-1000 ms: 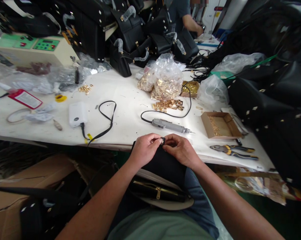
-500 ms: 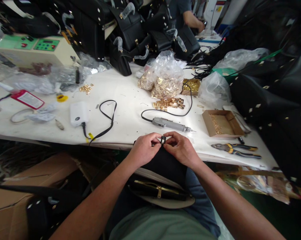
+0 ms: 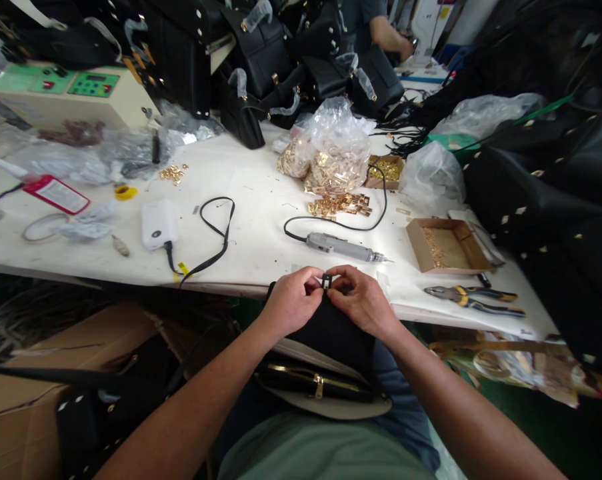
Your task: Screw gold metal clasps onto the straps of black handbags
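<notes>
My left hand and my right hand meet at the near edge of the white table. Both pinch a small black fitting at the top of a black bag that rests on my lap. The bag's gold zipper shows lower down, near my body. A grey electric screwdriver lies on the table just beyond my hands, with its black cord looping away.
Pliers and an open cardboard box of small gold parts lie to the right. Plastic bags of gold hardware, a white adapter, a control box and piled black bags fill the back. Another person's arm is far behind.
My hands have stayed pinched on the black fitting, shifting only slightly. The view has tilted a little.
</notes>
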The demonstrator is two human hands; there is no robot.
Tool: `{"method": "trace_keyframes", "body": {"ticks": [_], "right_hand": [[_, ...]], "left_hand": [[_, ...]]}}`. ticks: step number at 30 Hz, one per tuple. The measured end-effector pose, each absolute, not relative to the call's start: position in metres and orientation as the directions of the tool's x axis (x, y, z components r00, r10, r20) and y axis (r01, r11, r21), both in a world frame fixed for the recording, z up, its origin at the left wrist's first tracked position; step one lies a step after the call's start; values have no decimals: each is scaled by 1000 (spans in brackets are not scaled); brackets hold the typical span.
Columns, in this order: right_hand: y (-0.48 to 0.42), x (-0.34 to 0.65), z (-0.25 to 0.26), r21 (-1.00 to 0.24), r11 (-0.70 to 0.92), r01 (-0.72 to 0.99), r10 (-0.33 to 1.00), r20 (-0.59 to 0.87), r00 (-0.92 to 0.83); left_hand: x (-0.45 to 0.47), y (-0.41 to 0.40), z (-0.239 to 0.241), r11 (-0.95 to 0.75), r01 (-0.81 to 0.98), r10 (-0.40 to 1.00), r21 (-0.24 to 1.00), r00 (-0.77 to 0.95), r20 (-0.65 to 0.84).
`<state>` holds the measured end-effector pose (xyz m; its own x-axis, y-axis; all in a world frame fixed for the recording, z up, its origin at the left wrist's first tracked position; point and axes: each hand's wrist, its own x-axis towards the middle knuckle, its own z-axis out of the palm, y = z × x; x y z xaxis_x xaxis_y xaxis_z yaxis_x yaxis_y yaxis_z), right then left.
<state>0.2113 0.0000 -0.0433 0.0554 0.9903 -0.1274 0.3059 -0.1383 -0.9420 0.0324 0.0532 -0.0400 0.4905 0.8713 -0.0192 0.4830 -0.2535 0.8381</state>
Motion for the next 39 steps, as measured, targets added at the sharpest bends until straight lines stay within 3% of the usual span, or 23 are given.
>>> {"method": "trace_keyframes", "body": {"ticks": [13,22,28,33,39], "right_hand": [[-2,208,-51,-950,-114,289,993,-98,70],[-1,203,-47,-932,-117,342,990,-84,111],[1,211,-48,-951,-113,287,993,-114,14],[4,209,-46,-939,-143,314,990,-134,52],[3,216,-45,-933,-61,355,996,-78,-33]], "left_hand": [[29,60,-42,-240,446,814,862,576,-71],[37,54,-47,-209,461,880,862,473,-40],[35,62,-49,-139,406,846,903,523,-105],[33,67,-46,-79,380,825,921,544,-154],[35,71,-43,-63,384,815,921,553,-175]]}}
